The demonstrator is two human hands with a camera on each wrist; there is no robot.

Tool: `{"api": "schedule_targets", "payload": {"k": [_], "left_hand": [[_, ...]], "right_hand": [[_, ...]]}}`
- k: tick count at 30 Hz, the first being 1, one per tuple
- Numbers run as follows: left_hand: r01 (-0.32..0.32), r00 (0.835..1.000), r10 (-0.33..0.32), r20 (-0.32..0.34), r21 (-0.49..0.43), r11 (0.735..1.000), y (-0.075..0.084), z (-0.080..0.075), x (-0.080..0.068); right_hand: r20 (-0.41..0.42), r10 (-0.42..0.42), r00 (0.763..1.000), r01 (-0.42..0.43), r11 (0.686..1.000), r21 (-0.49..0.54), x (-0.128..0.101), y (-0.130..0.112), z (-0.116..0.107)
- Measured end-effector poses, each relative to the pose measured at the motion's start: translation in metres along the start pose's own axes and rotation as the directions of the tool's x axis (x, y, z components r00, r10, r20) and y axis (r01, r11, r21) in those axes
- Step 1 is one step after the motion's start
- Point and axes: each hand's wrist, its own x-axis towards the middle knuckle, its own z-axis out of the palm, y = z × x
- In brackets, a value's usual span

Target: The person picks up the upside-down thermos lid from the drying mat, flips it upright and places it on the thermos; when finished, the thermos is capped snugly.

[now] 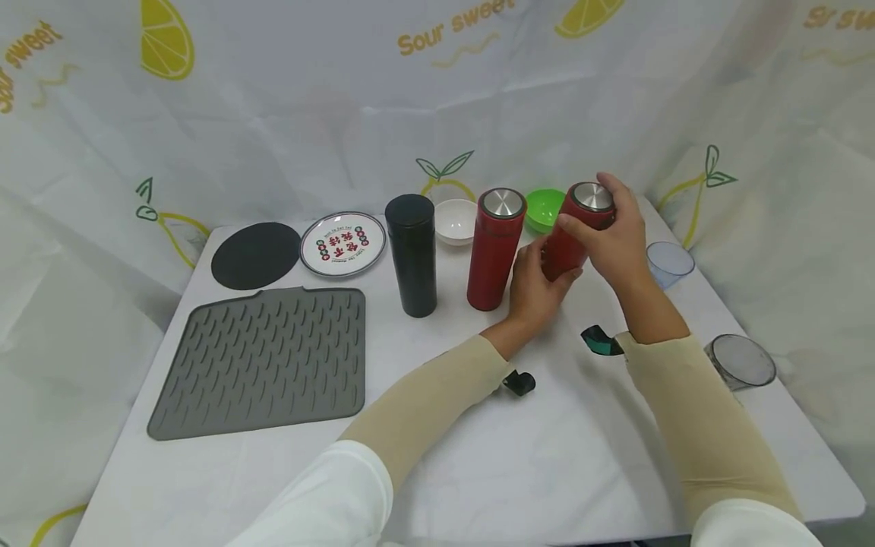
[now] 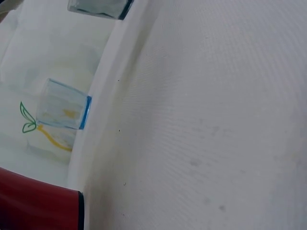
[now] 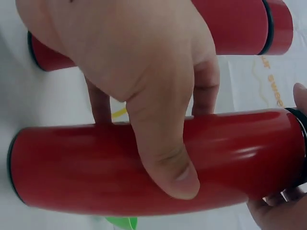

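A red thermos bottle [image 1: 566,249] with a silver-topped lid [image 1: 593,197] tilts slightly between both hands. My left hand [image 1: 535,290] grips its lower body; in the right wrist view the left thumb [image 3: 180,179] lies across the red side. Around the top, my right hand [image 1: 620,239] holds the lid end, with its fingertips at the right edge of the right wrist view. Whether the base touches the table cannot be told. Just left stands a second red thermos [image 1: 494,254], upright. A black tumbler [image 1: 412,254] stands farther left. The left wrist view shows no hand.
Behind the bottles are a white bowl [image 1: 456,222] and a green bowl [image 1: 543,209]. Two clear cups, one bluish [image 1: 670,262] and one grey [image 1: 741,361], stand at right. Leftward lie a grey ridged mat [image 1: 266,365], a black round mat [image 1: 256,256] and a printed plate [image 1: 343,266].
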Motion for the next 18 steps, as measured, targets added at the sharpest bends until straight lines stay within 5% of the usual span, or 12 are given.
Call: {"api": "schedule_targets", "payload": {"k": [7, 14, 18], "left_hand": [[0.026, 1.000, -0.026, 0.010, 0.017, 1.000, 0.001, 0.001, -0.001], [0.022, 1.000, -0.022, 0.008, 0.024, 0.999, 0.000, 0.001, 0.000], [-0.003, 1.000, 0.003, 0.000, 0.026, 1.000, 0.000, 0.000, 0.000]], "right_hand": [[0.120, -0.168, 0.978, 0.144, 0.971, 0.189, 0.000, 0.005, -0.018], [0.024, -0.035, 0.999, 0.036, 0.999, -0.037, 0.007, 0.002, -0.009], [0.038, -0.077, 0.996, 0.075, 0.995, 0.063, 0.006, 0.002, -0.003]]}}
